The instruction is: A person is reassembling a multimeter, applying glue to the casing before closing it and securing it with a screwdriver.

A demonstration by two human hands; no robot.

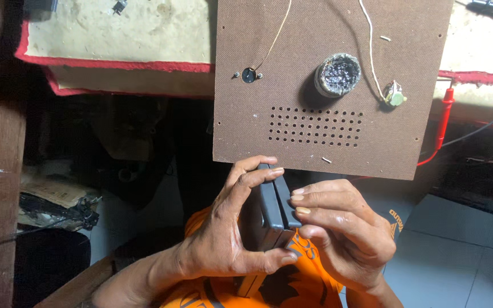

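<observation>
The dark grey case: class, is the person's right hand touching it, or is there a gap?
Touching. The head view shows the right hand with fingertips pressed on the edge of the dark grey case, no gap visible.

We see a worn workbench (115,34) edged in red; below it lies dim shadow, and pale floor tiles (457,251) spread to its lower right.
</observation>
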